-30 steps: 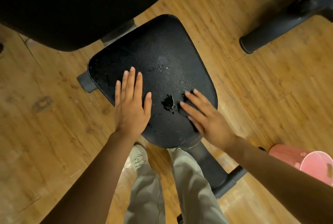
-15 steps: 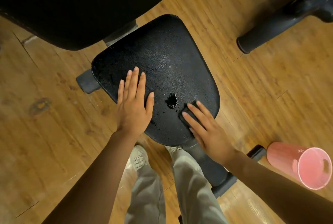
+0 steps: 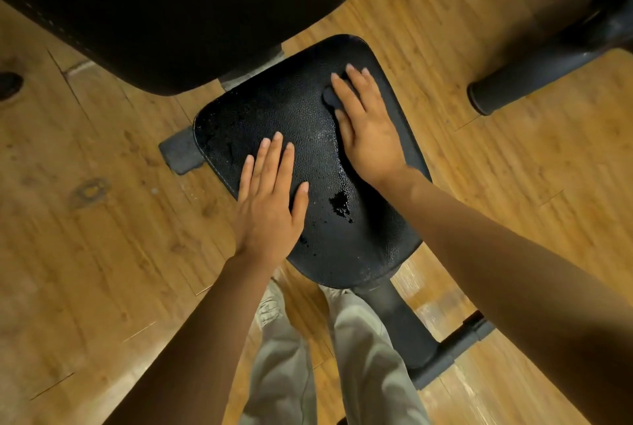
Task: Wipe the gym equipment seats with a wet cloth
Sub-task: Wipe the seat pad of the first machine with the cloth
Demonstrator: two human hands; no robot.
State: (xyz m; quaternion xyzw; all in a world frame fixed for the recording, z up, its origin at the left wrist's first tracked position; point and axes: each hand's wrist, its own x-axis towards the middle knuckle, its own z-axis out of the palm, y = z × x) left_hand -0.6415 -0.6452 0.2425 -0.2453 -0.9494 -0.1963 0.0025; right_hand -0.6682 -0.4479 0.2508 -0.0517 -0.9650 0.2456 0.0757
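A black padded gym seat (image 3: 294,116) fills the middle of the head view, its textured surface wet and glistening, with a small tear (image 3: 340,203) near its front. My left hand (image 3: 269,205) lies flat on the seat's near left part, fingers straight. My right hand (image 3: 366,126) presses a dark cloth (image 3: 329,97) onto the seat's far right part with straight fingers. Only a small edge of the cloth shows beside the fingers.
A large black backrest pad (image 3: 178,7) overhangs the seat's far side. The seat's dark metal post and base (image 3: 414,332) run toward me beside my legs (image 3: 291,373). Another machine's black foot (image 3: 513,82) stands at the right on the wooden floor (image 3: 85,219).
My right hand has slid the cloth from the seat's near edge to its far right part. My left hand has stayed flat in place. The pink cup has left the view.
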